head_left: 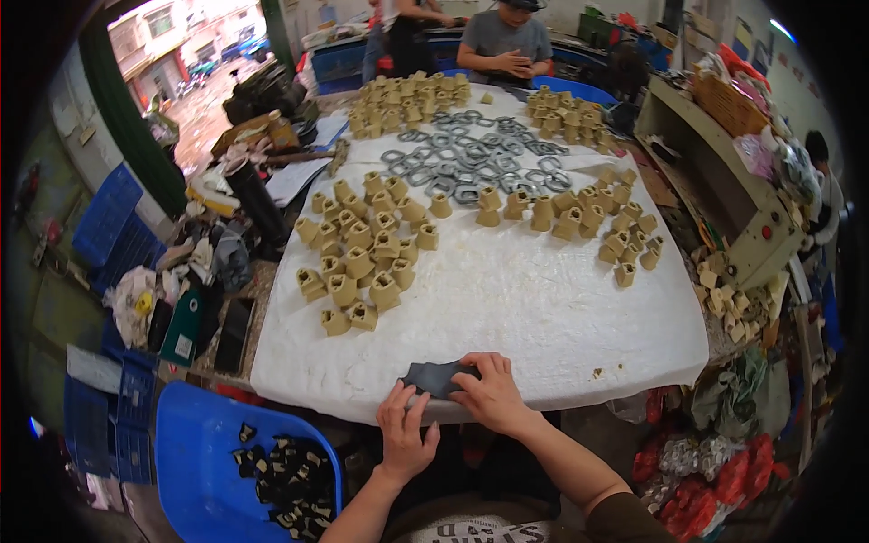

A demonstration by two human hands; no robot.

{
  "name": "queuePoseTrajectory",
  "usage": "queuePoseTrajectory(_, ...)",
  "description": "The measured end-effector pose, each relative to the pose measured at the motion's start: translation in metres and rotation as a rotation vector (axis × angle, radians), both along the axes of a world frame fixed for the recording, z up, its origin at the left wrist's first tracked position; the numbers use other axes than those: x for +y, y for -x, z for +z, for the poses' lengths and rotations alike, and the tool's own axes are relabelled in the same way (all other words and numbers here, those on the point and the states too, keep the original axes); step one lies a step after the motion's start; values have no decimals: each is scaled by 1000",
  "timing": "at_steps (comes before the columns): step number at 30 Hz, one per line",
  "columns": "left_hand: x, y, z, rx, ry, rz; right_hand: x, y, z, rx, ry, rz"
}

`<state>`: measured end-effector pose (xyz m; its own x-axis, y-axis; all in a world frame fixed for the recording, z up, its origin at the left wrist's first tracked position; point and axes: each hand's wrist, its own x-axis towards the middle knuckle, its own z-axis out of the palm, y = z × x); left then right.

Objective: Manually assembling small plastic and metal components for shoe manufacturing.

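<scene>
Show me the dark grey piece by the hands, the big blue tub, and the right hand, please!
Dark grey piece (433,377): head view, the middle of its upward side.
Blue tub (195,443): head view, its bare inside, toward the left.
Right hand (492,394): head view, the back of it.

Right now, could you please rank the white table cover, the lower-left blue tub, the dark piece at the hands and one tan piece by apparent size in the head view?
1. White table cover
2. Blue tub
3. Dark piece
4. Tan piece

Nearness to the camera may enlarge the tub and dark piece.
</scene>
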<state>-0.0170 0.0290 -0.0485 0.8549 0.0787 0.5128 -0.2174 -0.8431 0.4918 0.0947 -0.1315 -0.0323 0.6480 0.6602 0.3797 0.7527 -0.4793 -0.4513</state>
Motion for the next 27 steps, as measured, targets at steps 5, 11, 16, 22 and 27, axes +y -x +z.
queuePoseTrajectory(5, 37, -6, 7, -73, 81, 128, 1, -1, 7, 58, 33, 16)
queuePoseTrajectory(11, 102, -46, 26, -1, 195, 381, 4, -28, 15, 165, -157, -11)
queuePoseTrajectory(16, 135, -93, 42, 47, 265, 375, 29, -66, 22, 261, -104, -3)
queuePoseTrajectory(22, 161, -136, 23, 44, 188, 344, 103, -92, 27, 124, -140, 33)
queuePoseTrajectory(27, 158, -149, 14, 19, 91, 413, 148, -101, 24, 102, -62, -34)
